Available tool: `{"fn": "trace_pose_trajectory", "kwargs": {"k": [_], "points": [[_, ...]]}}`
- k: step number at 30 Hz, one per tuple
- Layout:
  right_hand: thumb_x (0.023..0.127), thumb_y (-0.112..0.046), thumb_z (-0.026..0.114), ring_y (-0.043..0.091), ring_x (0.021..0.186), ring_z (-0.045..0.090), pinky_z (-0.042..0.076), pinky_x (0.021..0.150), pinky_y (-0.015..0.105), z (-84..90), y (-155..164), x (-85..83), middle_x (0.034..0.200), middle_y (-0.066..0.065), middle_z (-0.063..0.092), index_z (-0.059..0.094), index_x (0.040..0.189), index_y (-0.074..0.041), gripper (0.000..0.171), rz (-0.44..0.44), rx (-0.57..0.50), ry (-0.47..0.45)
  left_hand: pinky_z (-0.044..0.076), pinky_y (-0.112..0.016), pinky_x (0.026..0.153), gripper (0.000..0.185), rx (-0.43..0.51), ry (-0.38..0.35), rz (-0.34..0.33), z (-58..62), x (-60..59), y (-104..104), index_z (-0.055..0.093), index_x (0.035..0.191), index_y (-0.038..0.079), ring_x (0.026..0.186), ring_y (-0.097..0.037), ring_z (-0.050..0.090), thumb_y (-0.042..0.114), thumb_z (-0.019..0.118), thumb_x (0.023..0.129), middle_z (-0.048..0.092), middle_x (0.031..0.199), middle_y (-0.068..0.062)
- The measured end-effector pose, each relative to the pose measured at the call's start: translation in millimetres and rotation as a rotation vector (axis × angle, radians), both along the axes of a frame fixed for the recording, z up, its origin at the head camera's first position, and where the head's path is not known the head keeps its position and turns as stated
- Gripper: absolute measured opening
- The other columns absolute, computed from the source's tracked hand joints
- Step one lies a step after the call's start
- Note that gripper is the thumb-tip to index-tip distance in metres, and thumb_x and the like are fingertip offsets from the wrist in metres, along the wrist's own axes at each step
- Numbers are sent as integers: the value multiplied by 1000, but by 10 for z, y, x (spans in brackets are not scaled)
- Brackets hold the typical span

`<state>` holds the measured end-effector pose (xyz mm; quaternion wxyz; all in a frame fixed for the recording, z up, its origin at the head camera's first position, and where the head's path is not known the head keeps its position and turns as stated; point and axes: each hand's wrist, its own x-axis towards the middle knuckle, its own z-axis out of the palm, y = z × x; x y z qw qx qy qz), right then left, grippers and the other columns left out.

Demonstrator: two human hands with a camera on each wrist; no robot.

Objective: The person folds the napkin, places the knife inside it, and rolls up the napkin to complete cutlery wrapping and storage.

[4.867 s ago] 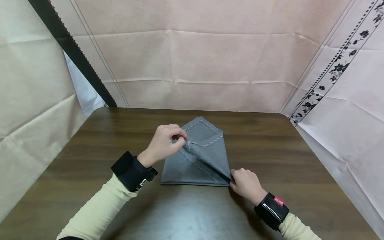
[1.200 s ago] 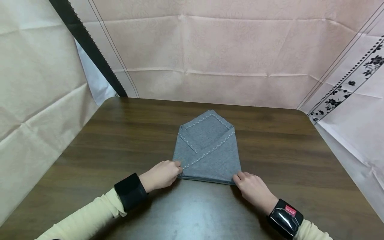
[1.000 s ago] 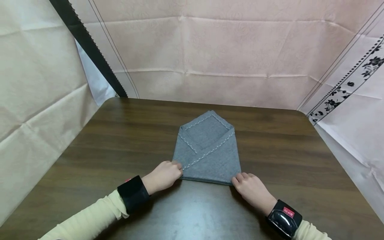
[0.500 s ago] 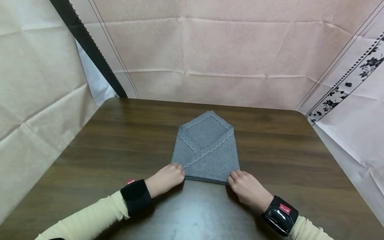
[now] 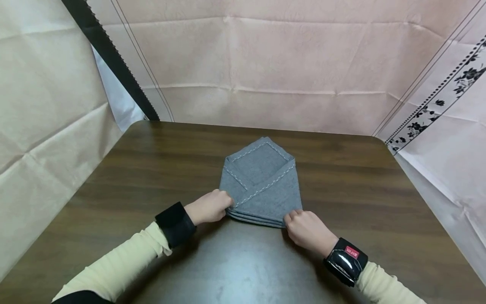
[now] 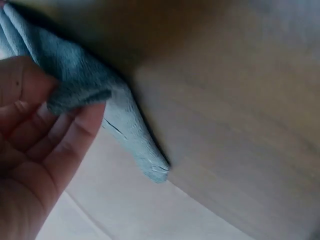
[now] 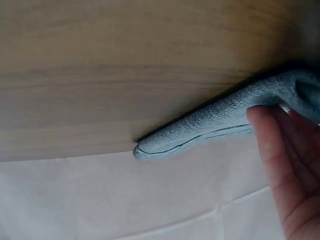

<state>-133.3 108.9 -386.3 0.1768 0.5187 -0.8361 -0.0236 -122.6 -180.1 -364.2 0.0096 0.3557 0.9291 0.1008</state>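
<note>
A person sits at a dark wooden table [image 5: 341,190] screened by pale pink sheets [image 5: 288,63]. On the left, the left hand [image 5: 208,207] has its fingers curled round the near left corner of a folded grey cloth [image 5: 262,185], pinching the layers; the left wrist view shows the cloth [image 6: 75,75] bunched between fingers [image 6: 75,135] and thumb. The cloth lies at the middle of the table, folded like an envelope, two white-stitched flaps crossing over a pointed far end, its near edge slightly raised. On the right, the right hand [image 5: 305,230] grips the near right corner, fingers curled under the stacked edge; the right wrist view shows the fingers [image 7: 272,150] against the cloth [image 7: 210,125]. A likely risk: the layers at the near edge could slip apart if the pinches are uneven, or the crossed flaps could fall open if the cloth is lifted sharply. No containers are visible; the folded pocket appears to hold nothing.
</note>
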Motion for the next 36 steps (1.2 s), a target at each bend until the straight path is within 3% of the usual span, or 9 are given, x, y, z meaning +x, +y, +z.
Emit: {"fn": "trace_pose_trajectory", "kwargs": {"k": [4,7,10,16,20,25,30,33,36], "points": [[70,1,62,17,52,52,40,42,28,-3,-31,-35,57,3,50,54,64,-6,12,12,34,62,47,-22,59,29,42,-26,-31,17,-45,-52,60,89,5,65,-13,58,-17,53,71,62,74,-4],[71,1,62,16,51,51,40,42,28,1,-33,-64,56,2,48,53,63,-7,15,-1,24,59,37,-20,51,26,67,-27,-54,6,-35,-78,52,79,8,55,-7,41,-17,51,72,44,62,4],[72,0,64,15,51,50,40,43,26,17,-25,-87,56,1,48,53,63,-7,15,-21,5,21,33,-21,51,22,48,-2,-52,-8,0,-81,49,73,9,55,-8,35,-13,52,74,36,61,5],[73,3,61,14,52,50,39,42,25,19,-17,-78,56,1,47,52,64,-7,16,-39,2,-17,45,-26,56,20,-87,136,-42,-55,68,-24,52,88,6,65,-16,55,5,69,75,54,70,-2],[71,3,60,16,51,49,37,41,26,-19,-24,-54,56,1,45,50,63,-7,16,-41,-15,3,48,-25,57,15,-151,215,-45,-76,89,10,61,88,7,68,-17,59,-1,67,77,58,72,-4],[75,2,46,18,49,48,36,40,26,-101,-31,-10,56,4,48,52,67,-4,11,-19,-24,149,47,-25,57,18,-177,219,-34,-66,120,39,65,81,11,69,-17,57,-6,65,75,57,74,-2],[82,5,27,17,48,44,34,40,25,-156,-52,66,57,8,50,57,67,2,34,0,-58,335,46,-24,55,15,-247,291,-61,-73,181,86,67,81,11,67,-16,55,-2,66,75,55,74,-2],[84,7,24,16,48,43,33,40,24,-142,-45,86,57,8,48,56,64,2,38,0,-77,352,47,-24,56,13,-283,319,-85,-59,200,136,67,78,12,67,-15,57,0,67,74,58,73,-1],[84,9,20,17,49,45,35,41,25,-118,-32,70,58,8,46,53,64,1,40,-13,-99,308,48,-25,57,16,-260,261,-56,-32,191,171,65,77,11,68,-16,59,-4,67,72,60,72,0]]}}
